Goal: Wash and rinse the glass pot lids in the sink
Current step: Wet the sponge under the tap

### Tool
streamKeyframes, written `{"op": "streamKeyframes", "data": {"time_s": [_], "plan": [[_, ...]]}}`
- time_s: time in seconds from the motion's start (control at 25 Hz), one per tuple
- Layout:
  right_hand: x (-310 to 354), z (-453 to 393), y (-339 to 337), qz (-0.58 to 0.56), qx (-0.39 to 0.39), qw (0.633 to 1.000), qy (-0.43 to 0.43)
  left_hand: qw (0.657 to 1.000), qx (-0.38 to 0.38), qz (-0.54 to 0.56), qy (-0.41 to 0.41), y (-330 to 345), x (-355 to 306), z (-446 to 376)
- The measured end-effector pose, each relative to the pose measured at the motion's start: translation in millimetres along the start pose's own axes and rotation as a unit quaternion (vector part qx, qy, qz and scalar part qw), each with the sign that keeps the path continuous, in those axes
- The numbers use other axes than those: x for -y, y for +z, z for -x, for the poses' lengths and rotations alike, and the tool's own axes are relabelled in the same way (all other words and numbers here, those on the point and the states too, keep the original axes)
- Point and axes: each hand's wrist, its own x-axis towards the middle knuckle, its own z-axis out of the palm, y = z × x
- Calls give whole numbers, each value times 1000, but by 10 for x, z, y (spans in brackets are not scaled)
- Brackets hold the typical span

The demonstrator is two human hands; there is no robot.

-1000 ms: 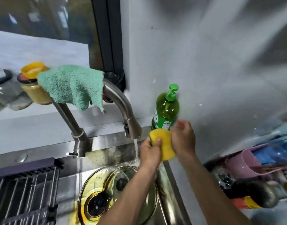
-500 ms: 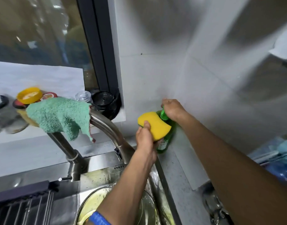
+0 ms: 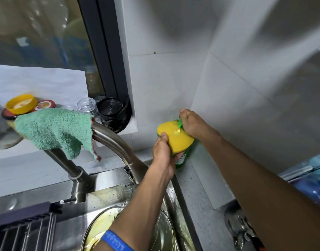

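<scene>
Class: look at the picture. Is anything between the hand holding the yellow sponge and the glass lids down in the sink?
Nothing visible blocks it. The left hand grips the yellow sponge above the steel sink's right rim; the round glass pot lids lie below, partly hidden by the forearm.

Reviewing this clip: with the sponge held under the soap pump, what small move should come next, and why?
Probably carry the yellow sponge back over the sink. The right hand presses the green soap bottle's pump, a soap blob already sits on the sponge the left hand grips, and the glass pot lids wait in the sink.
</scene>
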Motion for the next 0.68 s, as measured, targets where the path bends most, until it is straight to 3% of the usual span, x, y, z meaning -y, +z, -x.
{"op": "streamKeyframes", "data": {"time_s": [0.2,0.36,0.44,0.52,0.6,0.68], "plan": [[-33,12,75,-3,-22,999,24,1000,10,-8,4,-20,-31,48],[24,201,-72,-103,18,994,28,999,20,-19,21,-78,-15,258],[10,592,-47,-169,-92,981,5,999,33,-9,13,-180,75,435],[-94,1206,163,-312,-182,932,27,999,28,16,6,-418,264,630],[-129,1804,429,-503,-78,854,111,998,30,47,15,-745,461,856],[-112,2132,744,-586,65,785,191,998,46,39,24,-1081,617,1046]]}}
